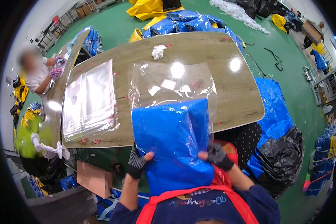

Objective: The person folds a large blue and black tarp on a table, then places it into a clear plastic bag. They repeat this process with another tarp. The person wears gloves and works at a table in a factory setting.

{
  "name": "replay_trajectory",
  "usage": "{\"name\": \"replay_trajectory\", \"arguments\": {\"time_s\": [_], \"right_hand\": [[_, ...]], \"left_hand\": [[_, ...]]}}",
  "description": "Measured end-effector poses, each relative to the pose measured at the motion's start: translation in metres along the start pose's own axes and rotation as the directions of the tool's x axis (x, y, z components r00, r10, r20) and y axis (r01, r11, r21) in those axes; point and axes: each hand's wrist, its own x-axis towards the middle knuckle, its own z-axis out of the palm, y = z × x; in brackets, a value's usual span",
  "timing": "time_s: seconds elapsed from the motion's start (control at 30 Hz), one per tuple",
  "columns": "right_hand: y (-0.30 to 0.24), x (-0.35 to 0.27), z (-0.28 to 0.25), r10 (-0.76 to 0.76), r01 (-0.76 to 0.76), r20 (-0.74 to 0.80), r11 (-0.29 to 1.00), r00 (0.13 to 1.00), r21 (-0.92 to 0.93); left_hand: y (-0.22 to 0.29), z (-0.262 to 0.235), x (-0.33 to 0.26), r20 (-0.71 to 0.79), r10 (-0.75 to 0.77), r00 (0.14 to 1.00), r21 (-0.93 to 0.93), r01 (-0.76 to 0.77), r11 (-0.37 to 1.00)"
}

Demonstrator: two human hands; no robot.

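A folded blue sheet of tarp-like plastic (168, 149) hangs over the near edge of the table, against my body. A clear plastic bag (149, 80) lies flat beyond it and overlaps its upper part; the far end of the bag holds nothing. My left hand (139, 161), in a dark striped fingerless glove, grips the left edge with the thumb on top. On the opposite edge my right hand (217, 156), gloved the same way, pinches with its thumb above. The fingers underneath are hidden, so whether they hold the bag's mouth too cannot be seen.
A stack of clear plastic bags (89, 100) lies on the table (246, 100) at left, and a crumpled white wad (158, 52) near the far edge. A white clip-on fan (44, 146) stands at the left corner. Beyond, a person (37, 71) works. Blue and black sheeting (276, 156) is heaped at right.
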Motion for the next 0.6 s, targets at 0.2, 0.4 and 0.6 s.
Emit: {"name": "replay_trajectory", "arguments": {"time_s": [0.2,0.4,0.6], "right_hand": [[-0.003,0.002,-0.018,-0.016,-0.015,0.155,0.981,0.988,0.194],[-0.021,0.018,-0.047,-0.125,0.145,-0.074,0.859,0.989,0.492],[0.028,-0.038,0.019,0.133,-0.049,-0.446,0.98,0.885,0.195]], "left_hand": [[0.031,0.01,0.034,0.084,-0.032,0.996,-0.226,0.05,0.973],[0.009,0.057,0.037,-0.089,-0.216,0.972,-0.147,0.202,0.968],[-0.03,0.041,-0.03,0.205,-0.279,0.938,-0.116,0.306,0.945]]}}
